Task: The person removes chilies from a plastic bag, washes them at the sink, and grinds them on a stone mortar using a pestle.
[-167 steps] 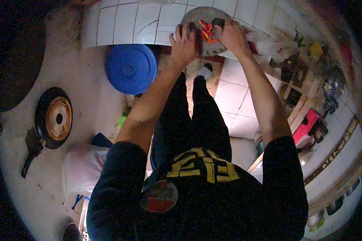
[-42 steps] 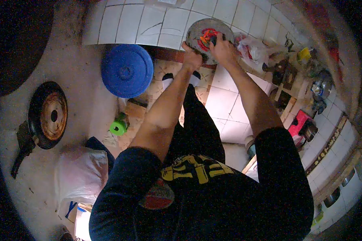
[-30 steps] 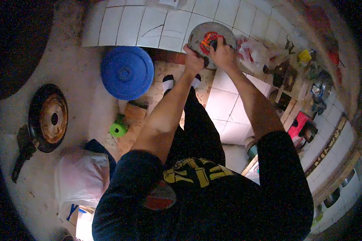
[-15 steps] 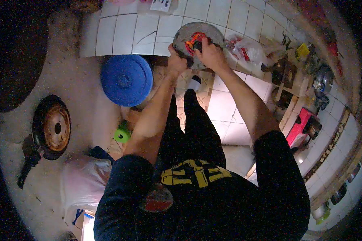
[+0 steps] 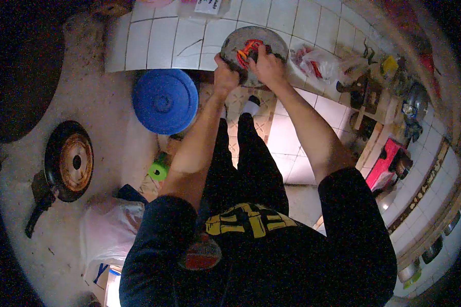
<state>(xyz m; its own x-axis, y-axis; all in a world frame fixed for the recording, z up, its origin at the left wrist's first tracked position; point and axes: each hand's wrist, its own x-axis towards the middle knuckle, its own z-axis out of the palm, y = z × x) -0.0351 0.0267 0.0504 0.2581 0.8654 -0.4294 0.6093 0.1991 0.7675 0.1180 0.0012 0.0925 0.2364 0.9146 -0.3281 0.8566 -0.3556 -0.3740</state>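
A round grey stone mortar [image 5: 271, 39] sits at the front edge of the white tiled counter [image 5: 187, 41]. Red and orange chillies [image 5: 247, 50] lie together in its middle. My left hand [image 5: 226, 77] is closed on the mortar's near left rim. Over the chillies, my right hand [image 5: 268, 67] is closed around a dark pestle, mostly covered by the fingers. Where the pestle meets the chillies is too small to make out.
A blue round lid [image 5: 165, 102] is below the counter on the left. Right of the mortar lies a clear plastic bag [image 5: 320, 64] with red contents. A pan [image 5: 76, 162] hangs on the left wall. A pink-red object [image 5: 386, 163] is at the right.
My right hand has shifted slightly over the mortar, and the chillies under it look a little rearranged. My left hand keeps its grip on the rim. The whole view has moved slightly.
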